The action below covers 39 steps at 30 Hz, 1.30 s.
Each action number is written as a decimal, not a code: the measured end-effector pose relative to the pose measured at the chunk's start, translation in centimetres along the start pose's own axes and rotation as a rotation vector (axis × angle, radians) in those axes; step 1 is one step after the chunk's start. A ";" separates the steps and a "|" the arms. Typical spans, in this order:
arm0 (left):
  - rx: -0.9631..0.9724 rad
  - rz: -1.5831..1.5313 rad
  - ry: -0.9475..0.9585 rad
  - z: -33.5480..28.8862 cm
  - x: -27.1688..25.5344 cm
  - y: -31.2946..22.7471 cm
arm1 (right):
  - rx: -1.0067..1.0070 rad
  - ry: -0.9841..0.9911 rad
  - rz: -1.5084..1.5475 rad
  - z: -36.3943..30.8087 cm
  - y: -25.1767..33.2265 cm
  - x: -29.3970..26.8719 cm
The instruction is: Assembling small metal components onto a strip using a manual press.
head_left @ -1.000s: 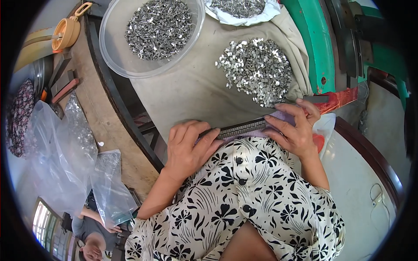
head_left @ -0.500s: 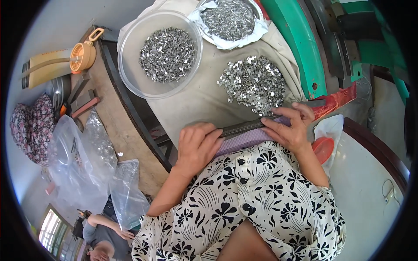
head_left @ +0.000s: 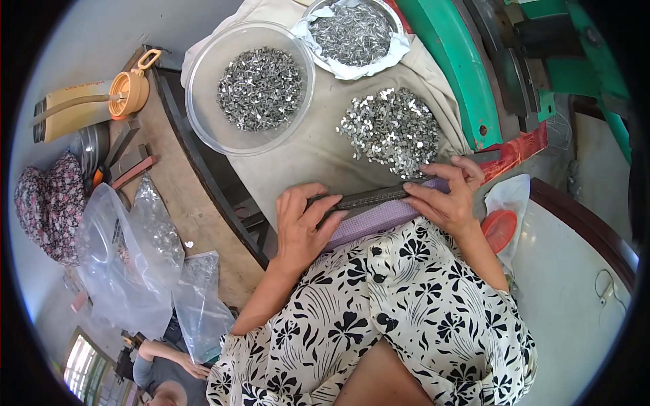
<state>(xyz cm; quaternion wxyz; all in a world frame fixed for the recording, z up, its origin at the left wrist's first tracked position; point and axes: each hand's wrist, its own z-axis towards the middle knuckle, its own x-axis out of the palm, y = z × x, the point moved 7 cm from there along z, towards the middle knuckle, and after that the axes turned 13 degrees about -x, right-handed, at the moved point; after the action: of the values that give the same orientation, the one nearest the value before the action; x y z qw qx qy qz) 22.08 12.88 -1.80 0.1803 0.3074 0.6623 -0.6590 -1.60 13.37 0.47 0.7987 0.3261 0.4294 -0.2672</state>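
A dark stitched fabric edge point(head_left: 365, 199) runs across my lap, with lavender checked cloth point(head_left: 365, 222) along its near side. My left hand point(head_left: 298, 220) curls over the left end of that edge, index finger on top and thumb on the near side. At its right end, my right hand point(head_left: 450, 201) grips the edge, thumb and forefinger close together and the other fingers raised. Just beyond the right fingers lies a loose heap of small shiny metal pieces point(head_left: 393, 128) on the beige cloth point(head_left: 298, 169). Whether either hand holds a metal piece is hidden.
A clear round tub point(head_left: 196, 115) of metal pieces stands far left, and a lined bowl point(head_left: 399, 51) of thin metal pins far right. Green machinery point(head_left: 453, 68) borders the right. Plastic bags point(head_left: 128, 264) and an orange-lidded bottle point(head_left: 128, 95) lie left; a person point(head_left: 169, 372) is lower left.
My left hand has lifted slightly and spread its thumb away from its fingers, showing more of the dark edge. The right hand stays nearly in place. The view has shifted a little.
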 end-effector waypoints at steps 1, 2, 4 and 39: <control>-0.008 -0.008 -0.008 0.0 -0.1 0.1 | 0.002 0.001 -0.005 0.1 0.1 0.0; -0.004 -0.012 -0.007 0.0 -0.2 0.1 | 0.007 0.026 -0.009 0.2 0.1 0.1; -0.039 0.004 0.000 0.1 -0.1 0.2 | 0.019 0.049 -0.018 0.6 -0.1 0.1; -0.033 0.031 -0.006 0.0 0.1 0.0 | 0.041 0.330 0.082 20.8 -8.1 6.8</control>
<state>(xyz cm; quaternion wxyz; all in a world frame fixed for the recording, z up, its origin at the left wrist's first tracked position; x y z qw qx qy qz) 22.04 12.91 -1.84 0.1977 0.3125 0.6678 -0.6460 6.64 -8.44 0.97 0.7208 0.3989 0.5355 -0.1859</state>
